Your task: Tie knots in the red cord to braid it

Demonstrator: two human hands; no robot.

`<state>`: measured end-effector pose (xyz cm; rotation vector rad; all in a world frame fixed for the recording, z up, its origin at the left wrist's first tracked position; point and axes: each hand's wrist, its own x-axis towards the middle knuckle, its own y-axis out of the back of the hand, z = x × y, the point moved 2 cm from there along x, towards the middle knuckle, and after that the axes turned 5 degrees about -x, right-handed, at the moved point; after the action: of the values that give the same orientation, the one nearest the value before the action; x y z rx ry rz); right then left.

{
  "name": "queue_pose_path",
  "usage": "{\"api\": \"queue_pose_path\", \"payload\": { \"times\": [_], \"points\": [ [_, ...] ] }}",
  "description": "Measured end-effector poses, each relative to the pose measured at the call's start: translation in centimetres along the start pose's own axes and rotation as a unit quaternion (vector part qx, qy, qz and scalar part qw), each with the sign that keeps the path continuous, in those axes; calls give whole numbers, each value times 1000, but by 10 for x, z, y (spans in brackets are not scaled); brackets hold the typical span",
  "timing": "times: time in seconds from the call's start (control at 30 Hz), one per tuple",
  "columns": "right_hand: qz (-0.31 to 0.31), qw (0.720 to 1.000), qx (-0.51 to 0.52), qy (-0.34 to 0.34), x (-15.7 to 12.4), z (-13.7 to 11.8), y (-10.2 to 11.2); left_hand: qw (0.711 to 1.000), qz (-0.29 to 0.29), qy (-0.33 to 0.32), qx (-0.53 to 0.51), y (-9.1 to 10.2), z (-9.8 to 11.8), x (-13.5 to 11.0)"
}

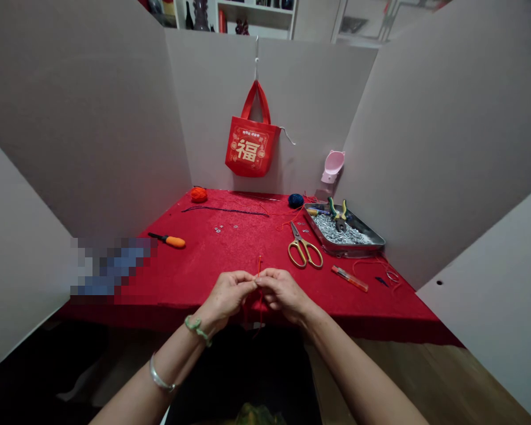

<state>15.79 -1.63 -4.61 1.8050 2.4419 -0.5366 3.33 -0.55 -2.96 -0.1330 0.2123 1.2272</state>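
A thin red cord [259,264] runs upright between my hands, its upper end standing above the fingertips and loose ends dangling below, past the table's front edge. My left hand [230,295] is closed in a pinch on it, thumb against forefinger. Right beside it, my right hand [284,293] pinches the same cord, and the fingertips of both hands meet. Exactly how the cord passes between the fingers is hidden. Gold-handled scissors [305,247] lie beyond my right hand, and several small metal rings [218,229] are scattered farther back.
A metal tray [377,239] at the right holds silvery pieces and green-handled pliers [338,215]. An orange cutter [343,274], an orange-handled tool [175,242], an orange yarn ball [199,195] and a dark blue yarn ball [295,201] lie around. A red bag [251,147] hangs behind; white panels enclose the table.
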Motion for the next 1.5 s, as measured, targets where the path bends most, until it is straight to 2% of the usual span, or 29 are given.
{"api": "queue_pose_path", "payload": {
  "times": [0.43, 0.6, 0.9, 1.33, 1.5],
  "points": [
    [-68, 997, 46, -18, 6, 1, 8, 1000, 2, 17, -2, 0, 1, 0],
    [-81, 994, 69, -19, 5, 0, 8, 1000, 6, -11, -5, -1, 0, -1],
    [-31, 999, 45, 0, 4, 4, 4, 1000, -3, -21, -4, 1, -6, 1],
    [-33, 998, 53, -21, 7, 2, 4, 999, -25, -19, -19, 2, -9, 5],
    [-30, 998, 54, -15, 5, 3, 4, 1000, -14, -6, -10, 1, -4, 3]
  ]
}}
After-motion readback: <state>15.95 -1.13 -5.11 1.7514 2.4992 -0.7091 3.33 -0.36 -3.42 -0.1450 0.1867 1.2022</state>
